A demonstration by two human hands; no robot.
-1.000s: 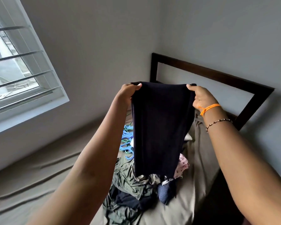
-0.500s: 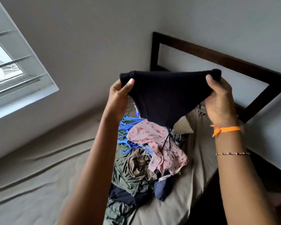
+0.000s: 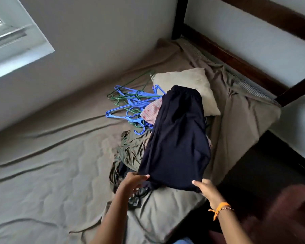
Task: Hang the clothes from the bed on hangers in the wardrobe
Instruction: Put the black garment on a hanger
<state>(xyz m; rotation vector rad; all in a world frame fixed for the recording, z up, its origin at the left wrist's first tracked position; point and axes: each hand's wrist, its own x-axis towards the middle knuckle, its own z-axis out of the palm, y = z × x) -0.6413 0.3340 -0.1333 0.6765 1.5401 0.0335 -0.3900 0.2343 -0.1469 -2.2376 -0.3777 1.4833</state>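
A dark navy garment (image 3: 176,141) lies folded lengthwise on top of the clothes pile on the bed (image 3: 51,164). My right hand (image 3: 207,190) holds its near right corner, thumb on top and fingers under the cloth. At the near left corner is my left hand (image 3: 135,181), its fingers spread and only the thumb touching the edge. Under the navy piece lie olive clothes (image 3: 130,152) and a pink patterned garment (image 3: 151,111). Behind the pile is a tangle of blue and green plastic hangers (image 3: 128,106). No wardrobe is in view.
A beige pillow (image 3: 188,81) sits near the dark wooden headboard (image 3: 236,62) at the back right. The olive sheet hangs over the bed's right edge above a dark floor. A window (image 3: 11,41) is in the wall at upper left.
The navy garment, held up stretched between both hands, has come down onto the pile. My view has tipped down to the bed, and my left hand has loosened its grip.
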